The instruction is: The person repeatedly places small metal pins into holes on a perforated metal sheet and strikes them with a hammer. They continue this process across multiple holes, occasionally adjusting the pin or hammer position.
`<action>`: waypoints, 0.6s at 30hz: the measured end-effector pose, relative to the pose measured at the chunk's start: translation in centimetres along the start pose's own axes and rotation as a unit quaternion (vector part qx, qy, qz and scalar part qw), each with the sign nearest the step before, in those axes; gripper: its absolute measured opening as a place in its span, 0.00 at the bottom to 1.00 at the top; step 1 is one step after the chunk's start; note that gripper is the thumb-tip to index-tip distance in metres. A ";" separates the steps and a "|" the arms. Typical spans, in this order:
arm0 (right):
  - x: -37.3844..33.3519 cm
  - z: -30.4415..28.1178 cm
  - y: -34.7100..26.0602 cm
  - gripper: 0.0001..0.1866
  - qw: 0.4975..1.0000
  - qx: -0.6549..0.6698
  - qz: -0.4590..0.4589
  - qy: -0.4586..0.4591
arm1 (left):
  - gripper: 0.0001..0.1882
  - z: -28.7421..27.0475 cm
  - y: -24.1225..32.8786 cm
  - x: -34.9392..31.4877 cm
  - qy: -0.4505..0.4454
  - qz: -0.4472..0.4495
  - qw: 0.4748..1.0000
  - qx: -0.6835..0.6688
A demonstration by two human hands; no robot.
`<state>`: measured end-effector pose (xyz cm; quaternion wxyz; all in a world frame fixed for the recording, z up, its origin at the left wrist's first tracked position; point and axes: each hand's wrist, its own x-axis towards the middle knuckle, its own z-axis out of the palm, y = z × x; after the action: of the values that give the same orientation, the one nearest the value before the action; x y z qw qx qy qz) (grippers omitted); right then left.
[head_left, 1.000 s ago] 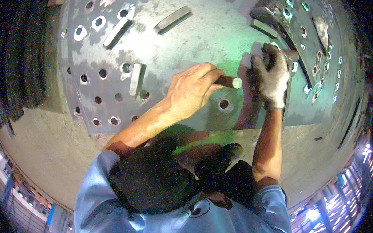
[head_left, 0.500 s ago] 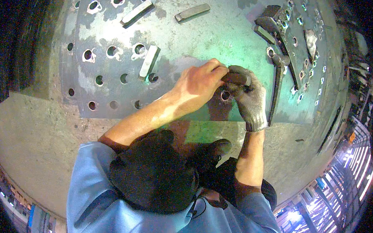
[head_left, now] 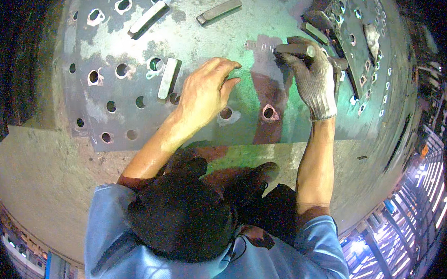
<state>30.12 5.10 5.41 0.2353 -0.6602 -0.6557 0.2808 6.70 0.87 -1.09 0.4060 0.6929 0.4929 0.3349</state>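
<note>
My bare left hand (head_left: 206, 85) hovers over the steel plate (head_left: 208, 42) with thumb and fingers apart and nothing between them. In my gloved right hand (head_left: 313, 73) is a short, dark steel stamp (head_left: 295, 51), gripped crosswise with its end face showing at the right. It is just right of a row of small marks struck into the plate. A hammer (head_left: 341, 65) lies beyond the right hand, its handle mostly hidden by the glove and wrist. Similar steel stamps lie on the plate: one (head_left: 169, 80) beside my left hand, another (head_left: 149, 19) and a third (head_left: 219, 11) farther off.
Several ringed holes pierce the plate, one hole (head_left: 268, 112) between my forearms. At the far right lie a dark metal block (head_left: 321, 12), a small bar (head_left: 315, 33), a long dark bar (head_left: 349, 70) and a crumpled glove (head_left: 371, 40). Concrete floor (head_left: 263, 151) borders the near edge.
My hands were together at the stamp and have separated. The right hand has carried the stamp away and to the right; the left hand has let go and moved left, its fingers opening.
</note>
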 end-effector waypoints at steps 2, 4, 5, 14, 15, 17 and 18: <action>0.5 0.4 0.6 0.15 1.000 -0.005 0.010 -0.017 | 0.14 0.1 -0.1 0.0 -0.004 -0.002 1.000 0.005; 0.7 0.8 1.0 0.15 0.999 -0.006 0.027 -0.038 | 0.14 -0.1 0.1 0.1 -0.009 -0.006 1.000 0.015; 0.7 0.8 1.2 0.15 0.999 -0.003 0.024 -0.035 | 0.14 -0.1 0.1 0.2 -0.012 -0.008 1.000 0.015; 1.0 1.2 1.1 0.16 0.999 0.011 0.033 -0.034 | 0.13 0.0 0.0 0.0 -0.012 -0.009 1.000 0.026; 1.0 1.1 1.4 0.16 0.999 0.014 0.020 -0.036 | 0.13 0.0 0.0 0.0 -0.012 -0.008 1.000 0.027; 1.0 1.1 1.3 0.16 0.999 0.015 0.018 -0.039 | 0.13 0.0 0.1 0.0 -0.011 -0.007 1.000 0.028; 1.0 1.0 1.0 0.16 0.999 0.013 0.029 -0.039 | 0.13 0.0 0.1 0.0 -0.010 -0.006 1.000 0.028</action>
<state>30.10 6.01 3.94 0.2101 -0.6644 -0.6410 0.3219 6.71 0.91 -0.98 0.3930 0.7046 0.5021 0.3115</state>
